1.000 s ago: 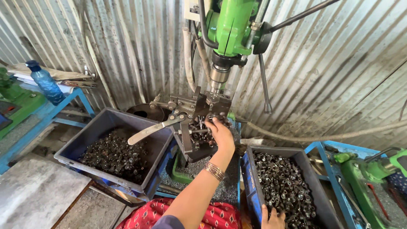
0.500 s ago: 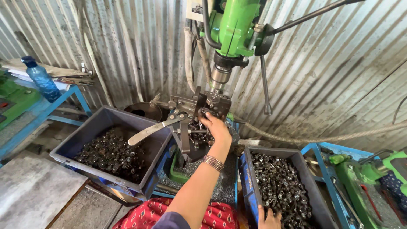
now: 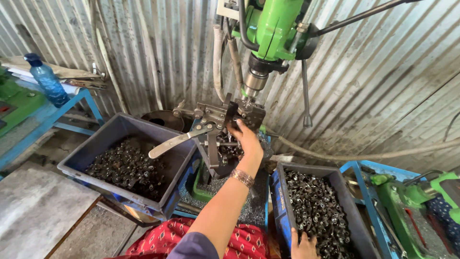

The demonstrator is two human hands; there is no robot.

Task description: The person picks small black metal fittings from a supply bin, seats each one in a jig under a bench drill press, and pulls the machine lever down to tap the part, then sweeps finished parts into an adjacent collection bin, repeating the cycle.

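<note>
- Head view: the left hand (image 3: 247,139) reaches far forward to the metal clamp fixture (image 3: 225,117) under the green drill press (image 3: 273,29). Its fingers are curled at the fixture's jaws beneath the spindle; whether they pinch a part cannot be told.
- A silver lever handle (image 3: 177,141) sticks out to the left from the fixture.
- The right hand (image 3: 303,245) rests at the near edge, fingers spread down into the small dark metal parts (image 3: 316,211) filling the right blue-grey bin (image 3: 282,201); any grip on a part is hidden.
- A second bin (image 3: 108,139) of similar parts sits to the left of the fixture.
- A blue bottle (image 3: 45,79) stands on the blue surface (image 3: 72,103) at far left.
- Corrugated metal sheeting (image 3: 383,72) forms the back wall.
</note>
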